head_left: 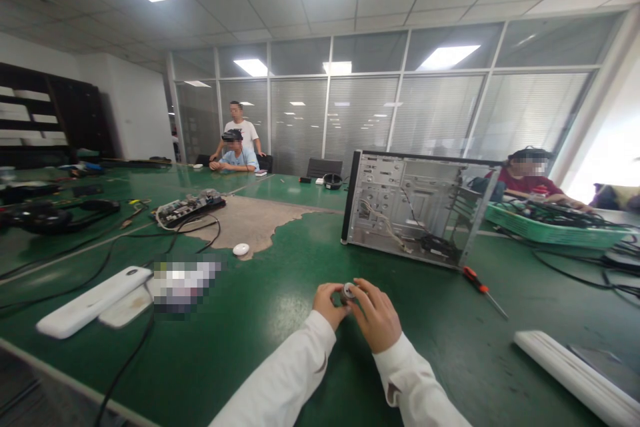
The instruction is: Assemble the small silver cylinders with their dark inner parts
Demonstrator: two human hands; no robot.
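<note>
White sleeves (283,377) reached up from six o'clock, nearest the camera, and ended in two bare hands just above the green table (300,267). Left hand (327,305) and right hand (379,319) met around one small round part (349,290): the left pinched it between thumb and forefinger, while the right had its fingers curled and their tips against its other side. As a judgement, the handling looked under way rather than finished, since the part was up in both grasps and not set down; whether anything on it had been fastened or loosened could not be told. It lay at about one o'clock from the left palm and ten o'clock from the right, touching the fingertips of both, with its pale, round face partly visible. Apart from it, a white lid (241,250) rested on the tabletop at ten o'clock. An open case (430,195) stood at one o'clock, its inside showing and no hand on it, so nothing there appeared to be in hand. Out at three o'clock the screwdriver (483,288) lay untouched near the case, and a circuit board (195,205) sat well apart at ten o'clock, beyond the lid.
</note>
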